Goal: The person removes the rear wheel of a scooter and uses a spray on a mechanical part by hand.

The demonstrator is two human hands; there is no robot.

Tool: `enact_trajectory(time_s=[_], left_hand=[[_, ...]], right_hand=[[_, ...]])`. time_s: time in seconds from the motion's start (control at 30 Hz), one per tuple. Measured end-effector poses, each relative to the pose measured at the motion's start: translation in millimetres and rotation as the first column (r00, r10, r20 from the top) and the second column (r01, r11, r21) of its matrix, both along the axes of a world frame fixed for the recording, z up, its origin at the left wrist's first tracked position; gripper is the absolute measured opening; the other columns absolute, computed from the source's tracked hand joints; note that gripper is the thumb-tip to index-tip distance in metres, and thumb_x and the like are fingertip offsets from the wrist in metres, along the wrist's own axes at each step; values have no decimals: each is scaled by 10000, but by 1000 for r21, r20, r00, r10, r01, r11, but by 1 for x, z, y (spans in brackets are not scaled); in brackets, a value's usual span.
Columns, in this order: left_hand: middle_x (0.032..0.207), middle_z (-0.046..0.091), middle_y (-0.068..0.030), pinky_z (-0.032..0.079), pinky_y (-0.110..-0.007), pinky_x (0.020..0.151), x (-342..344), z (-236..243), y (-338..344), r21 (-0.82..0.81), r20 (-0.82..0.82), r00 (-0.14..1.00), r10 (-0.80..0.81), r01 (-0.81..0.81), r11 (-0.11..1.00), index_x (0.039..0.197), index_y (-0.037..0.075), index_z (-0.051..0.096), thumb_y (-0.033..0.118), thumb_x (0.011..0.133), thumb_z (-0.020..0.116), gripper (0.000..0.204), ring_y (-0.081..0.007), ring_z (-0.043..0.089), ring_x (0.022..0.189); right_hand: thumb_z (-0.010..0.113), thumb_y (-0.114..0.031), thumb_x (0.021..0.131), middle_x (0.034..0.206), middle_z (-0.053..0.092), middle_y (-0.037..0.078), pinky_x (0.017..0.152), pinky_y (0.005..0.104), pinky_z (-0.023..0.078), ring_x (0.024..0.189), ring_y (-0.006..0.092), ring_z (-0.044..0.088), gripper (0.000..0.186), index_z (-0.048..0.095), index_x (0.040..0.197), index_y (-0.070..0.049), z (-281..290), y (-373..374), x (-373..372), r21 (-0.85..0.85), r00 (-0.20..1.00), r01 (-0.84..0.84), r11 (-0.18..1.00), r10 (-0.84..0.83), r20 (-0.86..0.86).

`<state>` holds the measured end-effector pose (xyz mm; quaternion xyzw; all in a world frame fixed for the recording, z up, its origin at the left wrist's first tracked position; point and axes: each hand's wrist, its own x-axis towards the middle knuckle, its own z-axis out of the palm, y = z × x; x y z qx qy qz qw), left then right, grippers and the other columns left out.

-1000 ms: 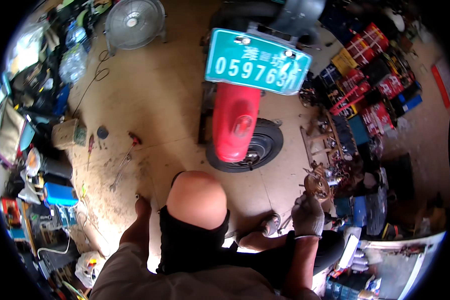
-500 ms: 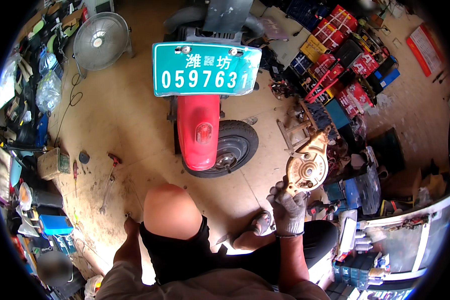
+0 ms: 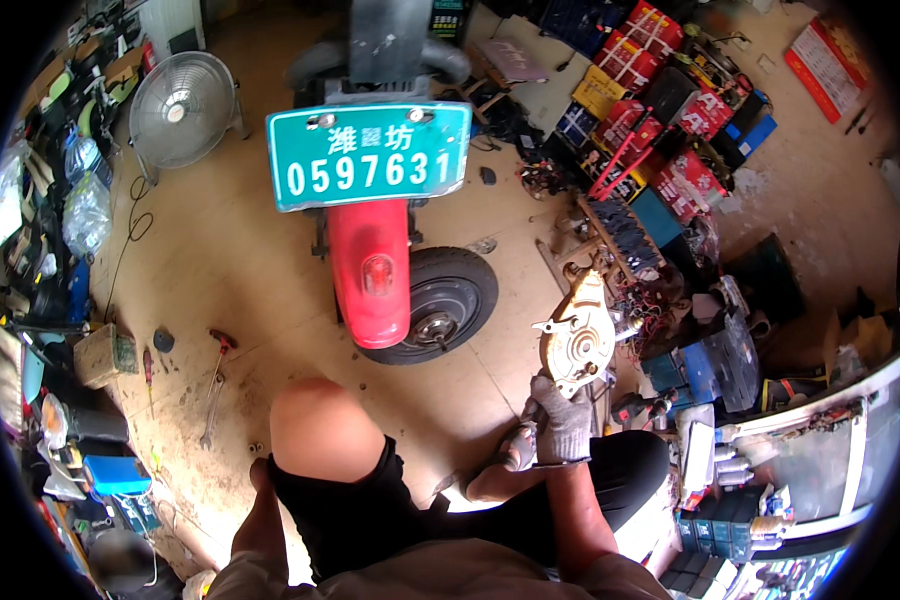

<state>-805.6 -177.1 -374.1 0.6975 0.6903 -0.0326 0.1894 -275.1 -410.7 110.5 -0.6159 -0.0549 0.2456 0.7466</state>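
My right hand (image 3: 562,420), in a grey work glove, holds up a round, dirty metal motor cover plate (image 3: 578,336) at the right of my knee. My left hand (image 3: 260,474) hangs low beside my left knee, mostly hidden behind the leg, so its fingers do not show. In front of me stands a red scooter (image 3: 370,270) seen from behind, with a green plate (image 3: 370,155) above its mudguard and a black rear wheel (image 3: 440,300) on the floor.
A floor fan (image 3: 182,110) stands at the back left. A wrench (image 3: 210,420) and a red-handled tool (image 3: 220,345) lie on the floor at the left. Stacked battery boxes (image 3: 660,90) and loose parts crowd the right. A blue box (image 3: 115,475) sits at the lower left.
My right hand picked the metal cover plate off the parts pile at the right and raised it. The view swung right, bringing the scooter toward the middle.
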Motion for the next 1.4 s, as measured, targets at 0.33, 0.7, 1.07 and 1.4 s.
enact_trajectory(time_s=[0.33, 0.7, 1.07, 1.4], left_hand=[[1014, 779, -93, 584, -362, 700, 10, 97, 67, 701, 470, 729, -498, 35, 712, 1196, -32, 705, 86, 937, 691, 285, -217, 714, 818], [1525, 558, -232, 486, -519, 1169, 335, 660, -21, 841, 250, 65, -966, 480, 250, 1527, 11, 500, 389, 856, 919, 876, -416, 559, 1410], [1626, 343, -283, 389, -511, 1256, 480, 599, -11, 799, 15, 143, -990, 594, 98, 1664, -22, 236, 535, 735, 962, 1304, -481, 437, 1470], [1596, 395, -334, 409, -511, 1244, 491, 600, -19, 650, 124, 67, -990, 748, 132, 1668, -32, 203, 435, 817, 924, 1209, -492, 476, 1455]], right_hand=[[920, -200, 829, 817, 783, 53, 675, 305, 580, 697, 110, 703, 303, 790, 1013, 3, 45, -17, 22, -424, 908, 101, 900, 90, 409], [913, -145, 848, 930, 780, -20, 740, 258, 587, 803, 41, 673, 361, 767, 1161, -42, 164, -10, 96, -496, 533, -56, 867, 446, 719], [898, -376, 855, 805, 772, 50, 688, 324, 608, 709, 139, 733, 520, 740, 1187, -10, 120, -9, 115, -650, 661, -161, 743, 570, 488], [917, -284, 874, 829, 785, 41, 665, 296, 597, 701, 100, 720, 389, 782, 1144, -39, 115, -28, 117, -677, 721, -233, 699, 591, 362]])
